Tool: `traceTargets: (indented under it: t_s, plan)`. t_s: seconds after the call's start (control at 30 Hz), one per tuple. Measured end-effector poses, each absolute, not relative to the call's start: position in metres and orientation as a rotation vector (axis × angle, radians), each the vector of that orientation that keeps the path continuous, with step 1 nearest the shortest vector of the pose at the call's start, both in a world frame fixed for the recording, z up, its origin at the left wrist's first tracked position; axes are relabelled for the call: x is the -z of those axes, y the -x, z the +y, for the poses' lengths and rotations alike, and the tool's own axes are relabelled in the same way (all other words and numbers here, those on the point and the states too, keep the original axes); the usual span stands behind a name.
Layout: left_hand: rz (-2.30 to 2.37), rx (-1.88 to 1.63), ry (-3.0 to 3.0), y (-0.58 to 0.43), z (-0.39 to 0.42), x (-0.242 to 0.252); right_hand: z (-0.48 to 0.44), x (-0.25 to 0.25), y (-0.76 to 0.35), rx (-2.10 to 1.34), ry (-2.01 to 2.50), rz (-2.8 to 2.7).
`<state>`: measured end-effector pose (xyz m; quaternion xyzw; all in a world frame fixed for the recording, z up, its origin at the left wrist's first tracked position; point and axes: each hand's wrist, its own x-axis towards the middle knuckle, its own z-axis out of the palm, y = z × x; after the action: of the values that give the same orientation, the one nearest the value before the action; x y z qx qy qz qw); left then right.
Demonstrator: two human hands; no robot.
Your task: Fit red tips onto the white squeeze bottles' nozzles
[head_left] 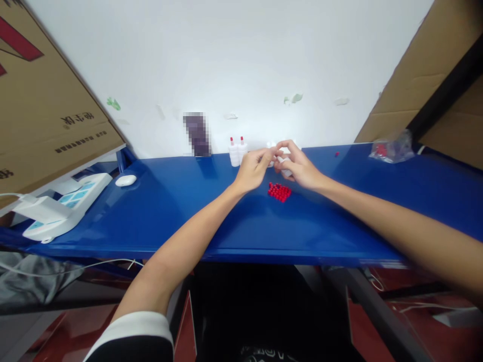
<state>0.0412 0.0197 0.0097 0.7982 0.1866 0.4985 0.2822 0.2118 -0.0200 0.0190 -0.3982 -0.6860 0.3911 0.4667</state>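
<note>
My right hand (pixel 300 168) is wrapped around a small white squeeze bottle (pixel 286 170), partly hidden by the fingers. My left hand (pixel 252 170) meets it from the left, fingertips pinched together close to the right thumb and forefinger; whatever sits in that pinch is too small to make out. Just below both hands lies a cluster of small red caps (pixel 279 192) on the blue table (pixel 241 226). Left of them stand white bottles (pixel 234 155) with red caps on their tips, upright by the wall. More white bottles (pixel 270 146) show partly behind my fingers.
A blurred dark upright object (pixel 198 134) leans on the wall. On the left are a power strip (pixel 81 198) with a plugged-in charger (pixel 41 208) and a white oval case (pixel 126 180). At right lie a single red cap (pixel 337 154) and a clear plastic bag (pixel 392 149). Cardboard flanks both sides.
</note>
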Motion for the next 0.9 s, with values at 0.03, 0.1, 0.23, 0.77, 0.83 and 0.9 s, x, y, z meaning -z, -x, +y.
traceTargets:
  t_s: [0.03,0.1,0.23,0.77,0.83,0.9]
  plan:
    - [0.491,-1.343,-2.196,-0.04,0.019,-0.011,-0.021,-0.019,-0.212,-0.963,0.979,-1.697]
    - [0.472,-1.363,-2.308,-0.038,0.017,-0.013,-0.021,-0.02,-0.211,-0.938,0.99,-1.726]
    - [0.539,-1.511,-2.4,-0.035,0.019,-0.016,-0.017,-0.018,-0.21,-0.724,1.031,-1.768]
    - [0.83,-1.397,-2.805,-0.004,0.062,0.004,-0.01,-0.02,-0.225,-0.561,1.327,-1.6]
    - [0.828,-1.371,-2.869,-0.004,0.062,0.005,-0.009,-0.019,-0.225,-0.551,1.319,-1.595]
    - [0.825,-1.363,-2.918,-0.005,0.061,0.005,-0.008,-0.018,-0.226,-0.521,1.318,-1.602]
